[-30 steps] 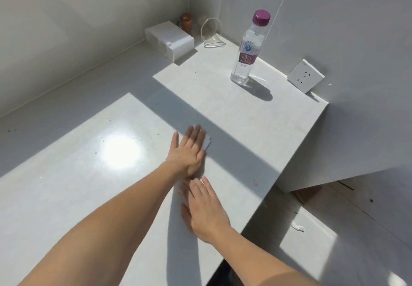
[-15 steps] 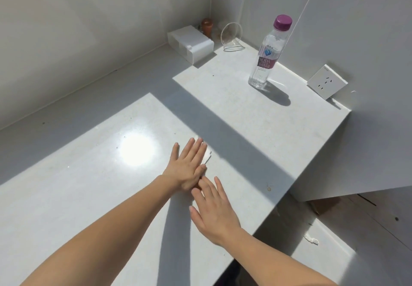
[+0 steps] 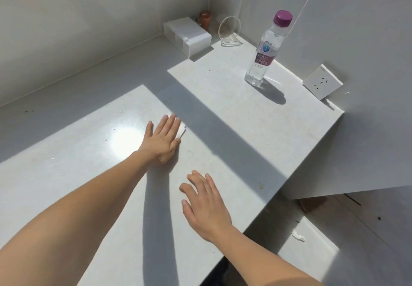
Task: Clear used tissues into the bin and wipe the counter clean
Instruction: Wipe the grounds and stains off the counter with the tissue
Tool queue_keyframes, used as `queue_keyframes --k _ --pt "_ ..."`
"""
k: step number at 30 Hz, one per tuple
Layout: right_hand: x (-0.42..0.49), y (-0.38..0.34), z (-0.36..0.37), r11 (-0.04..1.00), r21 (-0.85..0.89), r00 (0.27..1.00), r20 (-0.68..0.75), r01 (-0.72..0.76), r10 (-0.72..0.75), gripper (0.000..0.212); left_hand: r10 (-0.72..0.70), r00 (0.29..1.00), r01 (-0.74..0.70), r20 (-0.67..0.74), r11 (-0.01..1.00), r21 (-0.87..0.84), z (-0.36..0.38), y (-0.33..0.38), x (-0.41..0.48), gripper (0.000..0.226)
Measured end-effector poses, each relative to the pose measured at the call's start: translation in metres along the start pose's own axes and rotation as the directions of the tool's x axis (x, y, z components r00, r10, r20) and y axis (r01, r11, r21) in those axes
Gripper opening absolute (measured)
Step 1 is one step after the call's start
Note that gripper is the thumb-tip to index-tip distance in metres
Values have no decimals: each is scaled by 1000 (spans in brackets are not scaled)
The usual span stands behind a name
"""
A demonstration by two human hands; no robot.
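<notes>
My left hand [image 3: 162, 140] lies flat on the white counter [image 3: 234, 111], pressing a white tissue [image 3: 182, 129] under its fingers; only the tissue's right edge shows. My right hand [image 3: 205, 203] rests palm down on the counter nearer to me, fingers spread, holding nothing. A gap separates the two hands. A small brown crumb [image 3: 260, 187] and faint specks sit near the counter's right edge. No bin is in view.
A water bottle [image 3: 264, 51] with a purple cap stands at the back right beside a wall socket [image 3: 322, 81]. A white box [image 3: 189, 36], a clear stand [image 3: 230, 31] and a brown jar [image 3: 205, 19] fill the corner. A crumpled tissue scrap [image 3: 297, 236] lies on the floor.
My left hand has slid away from me with the tissue under it. My right hand has parted from the left and now lies apart, nearer to me.
</notes>
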State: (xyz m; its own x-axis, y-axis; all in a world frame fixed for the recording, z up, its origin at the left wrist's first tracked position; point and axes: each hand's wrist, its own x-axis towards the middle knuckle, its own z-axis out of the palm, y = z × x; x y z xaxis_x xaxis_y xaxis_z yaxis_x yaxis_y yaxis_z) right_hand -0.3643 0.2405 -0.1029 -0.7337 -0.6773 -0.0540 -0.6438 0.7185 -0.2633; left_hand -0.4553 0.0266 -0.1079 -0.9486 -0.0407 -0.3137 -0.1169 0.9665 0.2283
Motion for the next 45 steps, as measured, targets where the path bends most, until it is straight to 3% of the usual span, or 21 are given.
queue_keyframes --k 6,11,16,23,26,30,32,35,40,45 --pt "0 3 1 1000 -29 999 49 -2 4 45 -421 905 412 -55 902 -130 9 -126 -101 58" --pt "0 2 2 999 -42 994 104 34 -30 56 -590 805 565 -61 795 -221 40 -147 -204 58" --pt "-1 5 3 997 -55 993 106 50 -44 59 -707 705 666 -45 683 -301 73 -121 -296 58" --pt "-1 3 6 999 -21 996 74 44 -42 53 -841 540 760 -32 504 -411 120 -28 -405 61" --pt "-2 5 6 999 -16 997 61 47 -46 56 -887 462 802 9 413 -432 128 16 -424 69" --pt "-3 3 6 998 10 997 33 66 -66 63 -911 413 842 4 379 -384 134 47 -420 77" --pt "-3 1 6 997 7 997 18 73 -73 63 -890 455 827 -3 424 -369 131 50 -409 80" --pt "-5 1 6 998 16 998 -4 67 -67 61 -816 575 745 -60 553 -374 122 59 -369 74" --pt "-2 0 5 998 30 998 -13 59 -59 56 -540 838 512 -81 828 -228 94 96 -273 61" --pt "1 3 9 999 31 999 0 36 -36 53 -443 884 428 -152 896 -120 76 57 -234 58"
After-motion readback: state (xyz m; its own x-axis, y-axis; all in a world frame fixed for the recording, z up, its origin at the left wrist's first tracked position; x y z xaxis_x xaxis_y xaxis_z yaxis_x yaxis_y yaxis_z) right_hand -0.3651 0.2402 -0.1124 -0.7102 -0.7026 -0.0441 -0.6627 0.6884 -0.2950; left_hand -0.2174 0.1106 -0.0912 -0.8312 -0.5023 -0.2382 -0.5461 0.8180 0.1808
